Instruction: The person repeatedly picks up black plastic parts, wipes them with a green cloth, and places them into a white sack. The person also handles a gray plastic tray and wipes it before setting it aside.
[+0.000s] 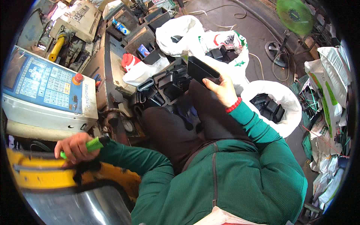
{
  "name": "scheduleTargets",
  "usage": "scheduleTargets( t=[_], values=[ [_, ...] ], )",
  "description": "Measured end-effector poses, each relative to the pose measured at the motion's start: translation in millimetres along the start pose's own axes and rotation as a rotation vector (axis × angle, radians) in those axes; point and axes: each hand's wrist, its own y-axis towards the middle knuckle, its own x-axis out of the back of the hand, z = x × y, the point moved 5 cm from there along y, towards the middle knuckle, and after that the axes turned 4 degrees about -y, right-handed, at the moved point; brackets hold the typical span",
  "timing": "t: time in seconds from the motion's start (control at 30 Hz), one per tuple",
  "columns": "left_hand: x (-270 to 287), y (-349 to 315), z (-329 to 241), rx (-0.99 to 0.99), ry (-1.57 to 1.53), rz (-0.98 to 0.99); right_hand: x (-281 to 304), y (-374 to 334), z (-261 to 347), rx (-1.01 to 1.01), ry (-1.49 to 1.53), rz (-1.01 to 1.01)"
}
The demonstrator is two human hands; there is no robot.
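Observation:
My left hand [77,147], slightly blurred, is wrapped round a green ribbed handle [93,144] with a dark end. It is over the yellow machine panel [47,179]; whether the handle is fixed to that panel, I cannot tell. Above my right thigh, my right hand [224,90] grips a black rectangular plastic piece [201,70], thumb on its near end. Beyond my knees, more black plastic pieces [170,83] lie heaped together. Several similar black pieces [268,107] sit inside an open white sack [292,116] beside my right forearm.
A control panel [48,80] with a red knob [77,78] stands at the left. Farther off are another white sack [168,32] and dark metal bins [140,39]. At the far right are a green fan [294,15] and a pile of bags [330,86]. Cables [258,62] cross the floor.

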Motion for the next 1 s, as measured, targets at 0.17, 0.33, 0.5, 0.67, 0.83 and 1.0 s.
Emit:
scheduleTargets(
  t=[0.17,0.33,0.5,0.67,0.83,1.0],
  values=[
    [40.4,-69.4,115.7,0.356,0.888,-1.004,-7.1,3.2,-20.2,0.012,-0.162,0.0],
    [59.0,-123.5,240.9,0.751,1.587,-0.318,-16.6,0.6,-38.1,-0.026,-0.324,0.043],
    [68.8,-135.4,267.8,0.828,1.669,-0.201,-21.4,-3.5,-42.9,-0.033,-0.442,0.065],
    [87.3,-144.7,269.8,0.917,1.73,-0.198,-23.1,-3.2,-54.8,-0.114,-0.509,0.101],
    [97.3,-152.1,266.3,0.937,1.724,-0.2,-26.4,0.6,-51.6,-0.167,-0.549,0.132],
    [109.3,-157.3,262.7,0.947,1.676,-0.246,-31.0,1.5,-52.5,-0.181,-0.589,0.15]
  ],
)
